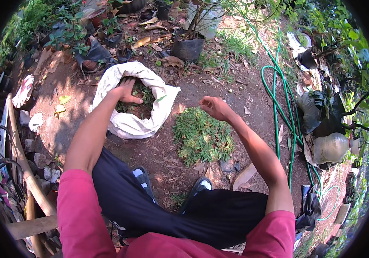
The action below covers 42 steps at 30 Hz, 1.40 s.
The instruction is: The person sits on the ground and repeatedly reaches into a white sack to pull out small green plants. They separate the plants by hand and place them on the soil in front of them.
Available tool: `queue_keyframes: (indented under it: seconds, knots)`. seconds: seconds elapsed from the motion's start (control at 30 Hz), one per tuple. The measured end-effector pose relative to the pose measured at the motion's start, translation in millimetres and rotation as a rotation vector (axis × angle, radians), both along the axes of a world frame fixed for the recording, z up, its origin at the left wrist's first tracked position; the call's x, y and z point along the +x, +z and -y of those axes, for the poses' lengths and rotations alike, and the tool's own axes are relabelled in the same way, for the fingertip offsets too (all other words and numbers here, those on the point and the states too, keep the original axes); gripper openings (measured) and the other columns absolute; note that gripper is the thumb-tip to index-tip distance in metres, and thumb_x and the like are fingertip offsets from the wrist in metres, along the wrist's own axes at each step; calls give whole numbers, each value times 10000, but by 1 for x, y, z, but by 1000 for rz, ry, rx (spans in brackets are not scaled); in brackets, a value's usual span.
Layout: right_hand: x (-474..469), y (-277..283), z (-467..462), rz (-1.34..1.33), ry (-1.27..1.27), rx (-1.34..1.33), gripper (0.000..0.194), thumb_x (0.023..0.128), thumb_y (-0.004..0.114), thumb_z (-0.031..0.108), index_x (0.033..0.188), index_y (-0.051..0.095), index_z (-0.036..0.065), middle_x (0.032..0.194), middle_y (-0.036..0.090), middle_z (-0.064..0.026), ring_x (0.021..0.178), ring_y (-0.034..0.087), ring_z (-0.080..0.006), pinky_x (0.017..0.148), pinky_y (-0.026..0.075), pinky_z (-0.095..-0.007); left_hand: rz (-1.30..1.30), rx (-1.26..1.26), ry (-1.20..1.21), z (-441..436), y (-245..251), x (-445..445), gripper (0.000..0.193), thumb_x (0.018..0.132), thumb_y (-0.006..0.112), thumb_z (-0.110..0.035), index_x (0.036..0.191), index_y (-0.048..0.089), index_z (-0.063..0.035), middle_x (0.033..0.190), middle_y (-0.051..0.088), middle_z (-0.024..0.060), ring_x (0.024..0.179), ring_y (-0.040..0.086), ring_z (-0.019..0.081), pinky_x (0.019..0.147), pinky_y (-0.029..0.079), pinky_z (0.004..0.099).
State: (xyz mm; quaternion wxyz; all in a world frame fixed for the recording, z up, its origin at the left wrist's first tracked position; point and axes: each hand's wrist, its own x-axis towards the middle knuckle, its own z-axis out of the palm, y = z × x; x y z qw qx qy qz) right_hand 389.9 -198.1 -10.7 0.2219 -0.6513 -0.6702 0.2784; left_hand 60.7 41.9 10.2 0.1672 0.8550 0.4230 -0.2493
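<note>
A white woven sack (129, 127) with its rim rolled down stands on the soil ahead of me, left of centre. Inside it lie soil and green plant scraps (144, 95). My left hand (127, 91) reaches into the sack's mouth, fingers spread and thumb out, palm down over the contents. To the right of the sack, a low heap of green leafy cuttings (204, 135) lies on the ground. Above the heap's far edge is my right hand (215, 107), its fingers curled; whether anything is inside them is hidden.
A green hose (275, 109) runs along the right side. A black plant pot (188, 49) stands beyond the sack. Bamboo poles (26, 161) and stones (39, 159) line the left. A cloudy plastic jar (330, 148) lies at right. A dry husk (244, 175) lies near my foot.
</note>
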Motion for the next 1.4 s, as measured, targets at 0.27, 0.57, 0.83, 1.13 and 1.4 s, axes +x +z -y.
queue_keyframes:
  seconds: [0.27, 0.57, 0.83, 1.13, 1.4]
  knots:
    - [-36, 39, -16, -104, 2, -82, 339, 935, 578, 336, 1067, 638, 30, 922, 694, -133, 838, 668, -229, 769, 526, -368, -5, 118, 64, 11, -13, 14, 1274, 566, 784, -656, 1502, 129, -92, 1522, 201, 199, 1383, 232, 421, 1116, 292, 495]
    - [-47, 24, -28, -165, 1, -44, 337, 924, 586, 340, 1054, 641, 34, 933, 698, -134, 850, 681, -264, 764, 533, -394, 57, 196, 16, 7, -7, 16, 1314, 487, 793, -682, 1462, 225, -9, 1491, 239, 278, 1378, 187, 486, 1162, 167, 494]
    - [-96, 56, -69, -677, -109, 45, 348, 980, 531, 296, 1133, 547, -15, 935, 664, -82, 860, 637, -143, 728, 510, -287, 41, 88, 141, -7, -25, 16, 1337, 561, 796, -622, 1489, 54, -9, 1527, 53, 310, 1414, 45, 478, 1172, 133, 483]
    - [-194, 32, -104, -256, 314, 44, 442, 906, 571, 268, 1212, 448, -26, 1227, 516, -278, 1184, 494, -409, 997, 406, -453, -72, -81, 193, -46, -52, 0, 1516, 532, 675, -799, 1436, -219, 28, 1545, 26, 277, 1452, 68, 345, 1188, 110, 380]
    - [-219, -1, -138, 125, 37, 392, 395, 831, 594, 211, 1132, 458, -6, 1082, 517, -207, 1045, 526, -362, 930, 399, -464, 311, -29, 38, -76, -75, -21, 822, 758, 617, -610, 1353, 480, -61, 1364, 500, 192, 1270, 469, 315, 1076, 370, 379]
